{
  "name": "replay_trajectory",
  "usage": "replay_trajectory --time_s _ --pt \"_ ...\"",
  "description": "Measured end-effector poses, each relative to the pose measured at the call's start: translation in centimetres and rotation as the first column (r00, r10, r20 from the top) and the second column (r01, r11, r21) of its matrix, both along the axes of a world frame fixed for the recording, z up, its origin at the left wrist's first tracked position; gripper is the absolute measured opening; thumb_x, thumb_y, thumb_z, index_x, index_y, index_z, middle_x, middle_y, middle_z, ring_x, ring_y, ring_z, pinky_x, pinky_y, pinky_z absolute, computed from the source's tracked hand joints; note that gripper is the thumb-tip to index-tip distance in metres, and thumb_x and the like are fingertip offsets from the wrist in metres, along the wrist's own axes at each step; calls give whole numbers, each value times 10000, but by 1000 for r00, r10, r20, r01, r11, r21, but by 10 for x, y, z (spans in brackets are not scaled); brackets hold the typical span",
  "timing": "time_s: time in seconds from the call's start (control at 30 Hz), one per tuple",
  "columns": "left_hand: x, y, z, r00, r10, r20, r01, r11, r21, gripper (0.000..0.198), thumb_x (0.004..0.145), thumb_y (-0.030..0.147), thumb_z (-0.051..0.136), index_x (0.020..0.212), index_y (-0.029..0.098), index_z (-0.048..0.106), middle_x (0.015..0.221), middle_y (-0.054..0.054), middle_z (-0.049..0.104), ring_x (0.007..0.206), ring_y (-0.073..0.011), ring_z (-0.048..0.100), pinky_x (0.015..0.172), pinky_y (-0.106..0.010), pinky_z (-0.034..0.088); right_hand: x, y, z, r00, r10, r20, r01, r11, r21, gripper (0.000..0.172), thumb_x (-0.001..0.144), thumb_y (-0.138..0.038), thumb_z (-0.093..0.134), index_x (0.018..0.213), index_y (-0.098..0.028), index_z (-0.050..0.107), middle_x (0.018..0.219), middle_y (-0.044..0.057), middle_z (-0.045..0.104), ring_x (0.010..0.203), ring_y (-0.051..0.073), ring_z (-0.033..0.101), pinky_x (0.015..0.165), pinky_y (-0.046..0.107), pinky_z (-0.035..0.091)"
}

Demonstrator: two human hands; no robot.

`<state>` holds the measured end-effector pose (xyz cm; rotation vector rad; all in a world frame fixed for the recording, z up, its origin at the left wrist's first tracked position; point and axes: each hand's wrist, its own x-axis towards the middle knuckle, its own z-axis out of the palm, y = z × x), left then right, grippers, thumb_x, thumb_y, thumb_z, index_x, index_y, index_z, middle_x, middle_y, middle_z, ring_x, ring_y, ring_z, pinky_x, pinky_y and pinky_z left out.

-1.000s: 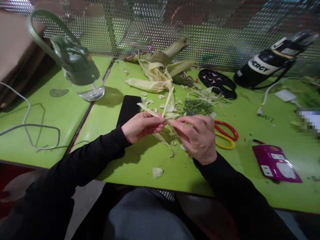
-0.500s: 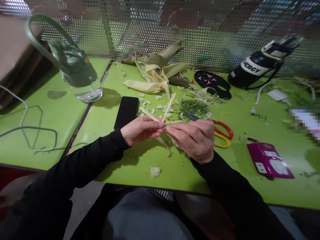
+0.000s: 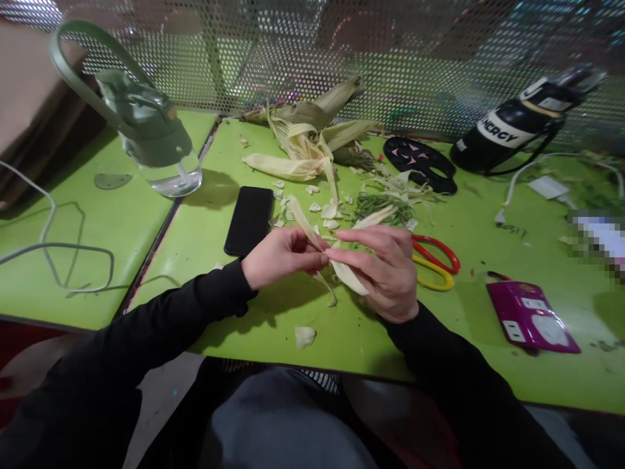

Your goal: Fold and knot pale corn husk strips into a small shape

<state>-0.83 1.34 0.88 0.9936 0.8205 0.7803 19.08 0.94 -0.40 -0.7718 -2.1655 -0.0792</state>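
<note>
Pale strips of corn husk (image 3: 347,275) meet in a bunch between my two hands, over the green table. My left hand (image 3: 286,257) pinches the bunch where the strips cross, one strip standing up above the fingers. From the other side, my right hand (image 3: 383,267) has its thumb and fingertips closed on the husk, with one strip hanging below. Just beyond, small husk scraps (image 3: 329,210) and a heap of green shreds (image 3: 385,210) lie on the table. Scissors with red and yellow handles (image 3: 442,281) rest beside my right hand, their blades hidden.
A black phone (image 3: 250,220) lies left of the scraps. Corn husks (image 3: 297,146) are piled at the back against a mesh screen (image 3: 410,78). Bottles stand left (image 3: 159,140) and lean right (image 3: 512,130). A purple power socket (image 3: 532,316) sits at right, a black palette (image 3: 418,163) behind.
The husk strips have turned in my hands: one now slants up left, another hangs down right. My right index finger has lifted and stretched forward. The view has shifted slightly.
</note>
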Motion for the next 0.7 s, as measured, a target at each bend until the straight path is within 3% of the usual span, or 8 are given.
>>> replay_trajectory --time_s 0.13,0.27,0.37,0.47,0.57,0.7 --pt "2 0 0 992 -32 -120 43 996 83 94 710 32 703 717 99 638 562 54 579 521 -39 504 530 -171 398 -4 1 1 1000 8 23 -4 986 -165 142 929 -316 564 1013 -295 676 1040 23 724 978 233 620 859 435 461" --pt "3 0 -1 997 -31 -76 35 998 59 88 704 65 730 731 93 650 582 43 603 534 -44 526 556 -179 432 -10 -1 -1 998 -55 -41 46 979 -196 69 895 -281 630 959 -256 621 938 21 709 896 208 632 795 385 476" --pt "2 0 -4 1000 -5 5 5 1000 9 144 695 161 779 747 88 667 639 12 649 572 -63 571 610 -211 487 -12 -3 0 985 -147 -95 130 978 -166 121 872 -277 659 982 -242 623 1025 56 667 987 232 620 839 410 491" --pt "1 1 -7 994 82 66 -79 996 -51 223 661 225 822 766 92 679 672 -4 674 607 -78 599 642 -231 510 -11 -4 1 979 -199 -41 196 978 -78 167 839 -312 698 989 -245 668 1068 65 639 1024 254 604 876 440 474" --pt "-1 2 -8 989 119 86 -111 990 -87 188 683 217 806 770 98 689 658 -2 673 598 -73 600 647 -228 513 -10 -3 1 976 -217 18 218 975 -37 152 854 -302 685 997 -250 681 1016 54 656 971 242 613 849 435 468" --pt "-2 2 -6 993 82 84 -72 990 -119 142 700 194 789 762 101 702 671 -12 688 598 -73 608 639 -218 513 -10 -2 1 985 -159 67 163 985 -54 55 893 -262 637 940 -237 648 888 35 692 838 210 615 737 376 478"
